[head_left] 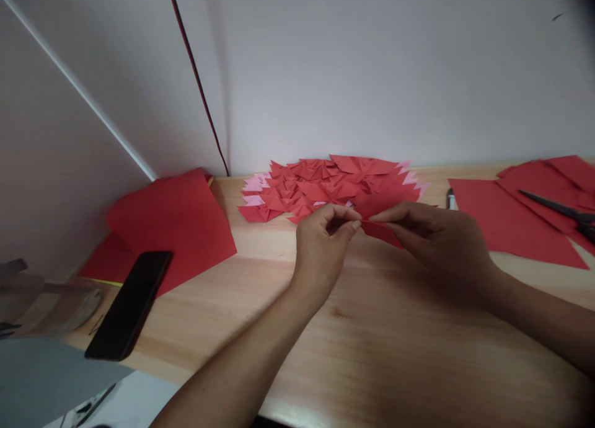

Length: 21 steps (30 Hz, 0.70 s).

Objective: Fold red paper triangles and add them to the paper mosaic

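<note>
Between my two hands is a small piece of red paper (381, 231), raised over the table and partly covered by my fingers. Thumb and forefinger of my left hand (325, 242) pinch its left end. My right hand (434, 245) grips it from the right, thumb below and forefinger on top. Just behind them lies a spread pile of folded red paper pieces (320, 183), with some pink ones (255, 192) showing at its ends.
On the left, a black phone (132, 304) lies partly on large red sheets (186, 229), beside a clear container (60, 307). Cut red paper (506, 220), black scissors (558, 206) and a marker (450, 199) are at the right. A thin cable (199, 80) runs down the wall behind the wooden table (279, 366).
</note>
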Motion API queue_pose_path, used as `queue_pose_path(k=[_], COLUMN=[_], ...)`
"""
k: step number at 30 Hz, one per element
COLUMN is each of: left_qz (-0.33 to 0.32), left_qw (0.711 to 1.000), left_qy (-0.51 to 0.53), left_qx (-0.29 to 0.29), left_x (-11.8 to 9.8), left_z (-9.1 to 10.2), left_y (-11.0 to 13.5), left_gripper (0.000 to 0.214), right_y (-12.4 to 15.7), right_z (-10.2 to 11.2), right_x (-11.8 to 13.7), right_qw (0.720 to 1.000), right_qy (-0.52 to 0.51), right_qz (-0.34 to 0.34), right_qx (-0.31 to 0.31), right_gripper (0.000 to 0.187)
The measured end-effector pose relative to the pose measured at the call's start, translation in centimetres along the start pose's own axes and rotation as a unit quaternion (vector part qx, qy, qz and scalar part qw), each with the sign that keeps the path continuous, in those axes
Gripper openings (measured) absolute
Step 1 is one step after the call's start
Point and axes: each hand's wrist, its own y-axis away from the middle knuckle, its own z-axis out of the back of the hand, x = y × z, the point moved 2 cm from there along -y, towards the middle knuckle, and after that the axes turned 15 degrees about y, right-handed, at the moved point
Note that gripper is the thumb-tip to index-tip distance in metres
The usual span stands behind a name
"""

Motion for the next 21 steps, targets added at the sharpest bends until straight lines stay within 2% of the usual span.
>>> queue_pose_path(k=[7,12,17,21], left_qz=[-0.001,-0.008,-0.016,-0.028], left_qw=[0.998,0.997,0.996,0.995], left_qy=[-0.055,-0.08,-0.085,-0.094], left_qx=[0.018,0.012,0.008,0.009], left_x=[-0.15,-0.49,-0.66,-0.74], left_z=[0.14,-0.12,-0.06,0.13], left_y=[-0.01,0.22,0.02,-0.23], left_gripper=[0.01,0.012,0.015,0.017], right_y=[-0.3,-0.05,-0.22,-0.63], right_z=[-0.26,-0.19,-0.38,-0.46], right_x=[-0.07,0.4,0.08,-0.39], right_qw=[0.999,1.0,0.996,0.996], right_qy=[0.011,-0.014,-0.077,-0.07], right_qz=[0.031,0.005,-0.007,0.004], right_qx=[0.009,0.027,0.051,0.057], right_gripper=[0.015,0.011,0.017,0.025])
